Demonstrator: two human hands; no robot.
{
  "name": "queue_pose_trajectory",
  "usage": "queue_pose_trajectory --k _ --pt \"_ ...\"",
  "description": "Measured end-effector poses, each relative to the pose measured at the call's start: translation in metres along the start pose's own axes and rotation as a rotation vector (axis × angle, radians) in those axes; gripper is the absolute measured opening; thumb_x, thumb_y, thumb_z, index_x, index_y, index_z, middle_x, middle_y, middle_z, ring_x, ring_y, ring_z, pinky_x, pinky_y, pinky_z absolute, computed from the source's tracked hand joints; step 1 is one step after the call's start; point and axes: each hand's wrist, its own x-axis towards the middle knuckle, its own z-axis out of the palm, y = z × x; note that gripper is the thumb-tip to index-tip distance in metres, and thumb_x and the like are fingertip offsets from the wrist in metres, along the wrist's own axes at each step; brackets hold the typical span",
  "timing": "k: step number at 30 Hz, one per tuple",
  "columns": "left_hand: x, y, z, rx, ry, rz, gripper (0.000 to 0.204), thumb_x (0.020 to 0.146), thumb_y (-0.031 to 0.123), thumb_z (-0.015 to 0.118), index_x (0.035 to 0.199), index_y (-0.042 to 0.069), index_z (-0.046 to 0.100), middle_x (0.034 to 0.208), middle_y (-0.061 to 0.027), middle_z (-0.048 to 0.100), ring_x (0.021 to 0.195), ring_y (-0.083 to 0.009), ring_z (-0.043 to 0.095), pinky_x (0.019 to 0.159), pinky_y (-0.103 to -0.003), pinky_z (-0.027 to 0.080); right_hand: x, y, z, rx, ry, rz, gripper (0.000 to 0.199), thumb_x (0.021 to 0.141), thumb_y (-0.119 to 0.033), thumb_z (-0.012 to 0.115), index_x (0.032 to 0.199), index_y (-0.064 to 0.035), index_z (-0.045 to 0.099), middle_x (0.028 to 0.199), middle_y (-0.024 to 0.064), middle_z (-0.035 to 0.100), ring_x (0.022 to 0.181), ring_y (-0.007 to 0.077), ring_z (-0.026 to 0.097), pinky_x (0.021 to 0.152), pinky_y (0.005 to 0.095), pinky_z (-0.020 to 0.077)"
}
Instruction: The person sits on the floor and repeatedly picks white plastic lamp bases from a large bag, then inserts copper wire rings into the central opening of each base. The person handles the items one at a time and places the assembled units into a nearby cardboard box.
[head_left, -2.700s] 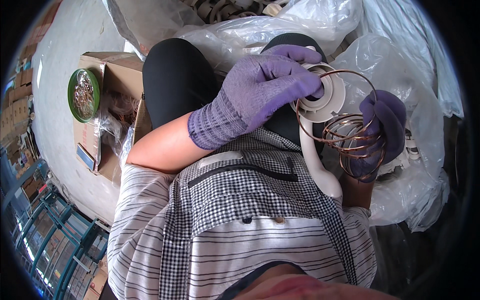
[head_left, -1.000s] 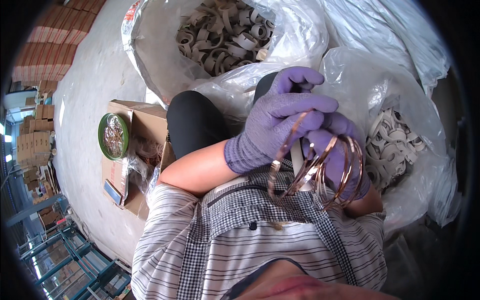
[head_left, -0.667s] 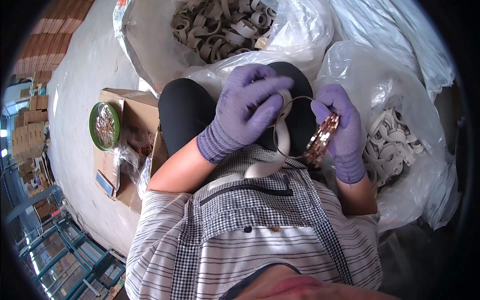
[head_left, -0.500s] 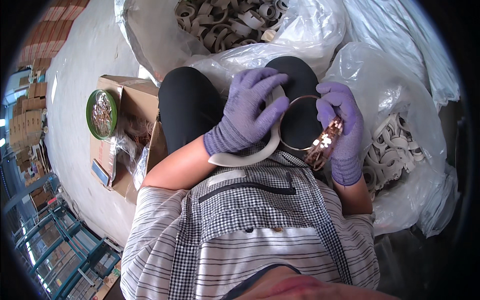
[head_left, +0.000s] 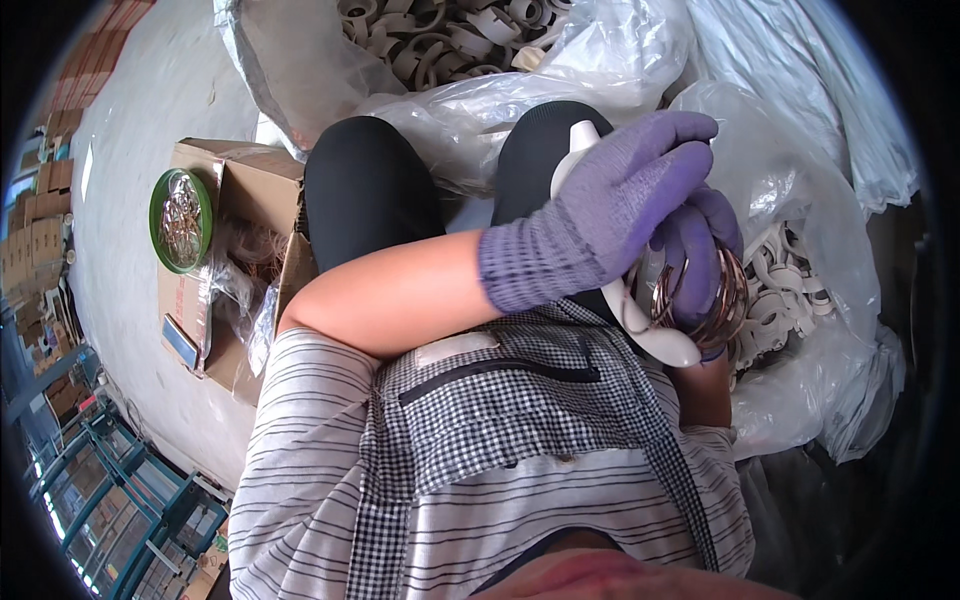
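Note:
My left hand (head_left: 628,200), in a purple knit glove, reaches across to the right over my knee. Under its palm is a pale grey, C-shaped plastic piece (head_left: 667,346), whose two ends stick out above and below the hand. The left thumb is hidden, and the fingers point right, over my other hand. My gloved right hand (head_left: 700,240) is partly covered by the left. Its curled fingers hold a bunch of thin copper-coloured rings (head_left: 735,300), which hangs beside the lower end of the plastic piece.
A plastic bag (head_left: 400,105) of grey curved pieces stands beyond my knees; another bag (head_left: 800,400) of paler ones is at my right. At left is a cardboard box (head_left: 260,190) with a green-rimmed round tray (head_left: 207,225) of shiny rings and a phone-like flat object (head_left: 181,341).
My left hand has moved right with the plastic piece and now overlaps my right hand. The single ring that stood apart from the bunch can no longer be made out.

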Motion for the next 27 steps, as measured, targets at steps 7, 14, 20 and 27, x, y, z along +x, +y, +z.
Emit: queue_pose_trajectory --k 7,14,20,27 --pt "-0.01 0.012 -0.067 0.266 -0.309 -0.016 0.08 0.084 0.033 0.08 0.149 -0.002 0.049 0.144 -0.0227 0.054 0.134 -0.0372 0.053 0.113 -0.044 0.042 -0.001 0.009 -0.006 0.228 -0.063 0.203 0.044 0.08 -0.012 0.074 0.119 0.0032 0.059 0.114 0.0141 0.06 0.102 0.0264 0.063 0.089 0.0349 0.0532" --pt "-0.045 -0.026 -0.048 -0.035 -0.194 -0.288 0.06 0.086 0.024 0.083 0.135 -0.001 0.059 0.14 -0.019 0.058 0.128 -0.0266 0.058 0.109 -0.039 0.046 0.008 0.034 0.007 0.363 0.138 0.202 0.027 0.088 0.003 0.07 0.115 0.0034 0.062 0.116 0.0141 0.063 0.1 0.0201 0.064 0.088 0.0303 0.0525" --pt "-0.038 -0.028 -0.039 -0.058 0.002 -0.42 0.018 0.09 0.01 0.08 0.102 -0.001 0.071 0.111 -0.0144 0.073 0.103 -0.018 0.069 0.092 -0.031 0.054 0.017 0.034 0.015 0.44 0.144 0.263 0.028 0.094 0.003 0.069 0.12 0.0046 0.06 0.114 0.011 0.064 0.096 0.015 0.065 0.084 0.0265 0.0532" --pt "-0.031 -0.025 -0.044 0.113 -0.052 -0.411 0.009 0.089 0.005 0.078 0.092 -0.001 0.072 0.101 -0.0121 0.073 0.094 -0.02 0.07 0.087 -0.029 0.054 0.009 0.008 0.007 0.348 0.063 0.486 0.049 0.085 0.002 0.082 0.128 0.0033 0.059 0.106 0.0079 0.07 0.089 0.0094 0.066 0.078 0.0245 0.0551"
